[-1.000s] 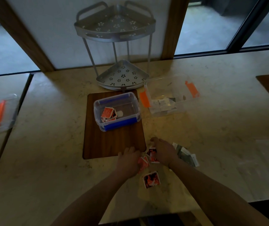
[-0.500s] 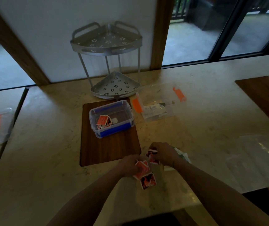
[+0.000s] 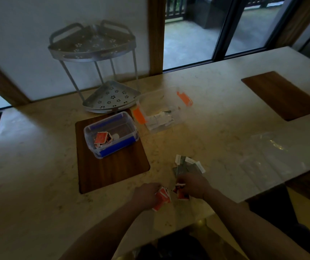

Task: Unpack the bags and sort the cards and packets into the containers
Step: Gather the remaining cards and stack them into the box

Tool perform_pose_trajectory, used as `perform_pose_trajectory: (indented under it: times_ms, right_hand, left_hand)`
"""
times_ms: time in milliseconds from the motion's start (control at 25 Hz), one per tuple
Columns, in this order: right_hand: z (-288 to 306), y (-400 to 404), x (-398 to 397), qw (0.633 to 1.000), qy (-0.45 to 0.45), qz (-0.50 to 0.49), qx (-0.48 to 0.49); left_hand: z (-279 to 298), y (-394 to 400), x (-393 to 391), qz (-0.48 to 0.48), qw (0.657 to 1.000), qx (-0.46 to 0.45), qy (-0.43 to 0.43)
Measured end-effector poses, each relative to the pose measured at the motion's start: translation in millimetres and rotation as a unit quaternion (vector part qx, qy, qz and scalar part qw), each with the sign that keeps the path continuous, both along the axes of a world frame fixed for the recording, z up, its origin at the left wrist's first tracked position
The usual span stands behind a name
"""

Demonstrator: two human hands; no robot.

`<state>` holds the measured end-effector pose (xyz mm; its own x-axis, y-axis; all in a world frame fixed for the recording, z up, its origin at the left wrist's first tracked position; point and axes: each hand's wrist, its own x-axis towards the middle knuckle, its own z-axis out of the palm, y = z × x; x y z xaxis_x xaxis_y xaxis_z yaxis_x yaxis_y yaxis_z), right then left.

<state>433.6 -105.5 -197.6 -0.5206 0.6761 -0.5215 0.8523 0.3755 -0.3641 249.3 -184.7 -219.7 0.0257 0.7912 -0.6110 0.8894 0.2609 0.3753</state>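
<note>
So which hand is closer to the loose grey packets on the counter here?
Right. The right hand sits just below the grey packets, nearly touching them; the left hand is farther off, down-left, gripping red cards.

Pretty dim shot, we get daylight only through the tall glass windows [image 3: 191,36] at the back. The pale marble countertop [image 3: 216,117] catches a warm yellowish glow mid-frame. Wide-angle bending at the edges, everything slightly soft, forearms sunk in shadow.
</note>
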Motion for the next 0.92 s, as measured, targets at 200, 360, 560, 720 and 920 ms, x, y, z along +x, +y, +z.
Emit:
perform_pose_trajectory:
  times_ms: [200,360,560,720,920]
  right_hand:
    - [-6.0,-5.8,5.7,0.999,-0.007,-0.023,0.024]
    - [-8.8,-10.5,5.2,0.998,-0.012,-0.027,0.061]
    - [-6.4,-9.5,6.5,0.99,-0.079,0.011,0.117]
    - [-3.9,-6.6,4.5,0.996,-0.083,0.019,0.039]
    - [6.0,-0.9,-17.0,1.0,-0.002,0.002,0.006]
  left_hand:
    - [-1.4,-2.8,9.4,-0.059,0.993,0.041,0.093]
    - [-5.0,-4.1,6.9,-0.046,0.995,0.044,0.083]
    - [-7.4,-6.4,4.7,-0.01,0.999,0.031,0.021]
    - [-4.9,-9.7,-3.3,0.048,0.996,0.02,-0.069]
    - [11.0,-13.5,-28.8,0.118,0.983,0.052,-0.133]
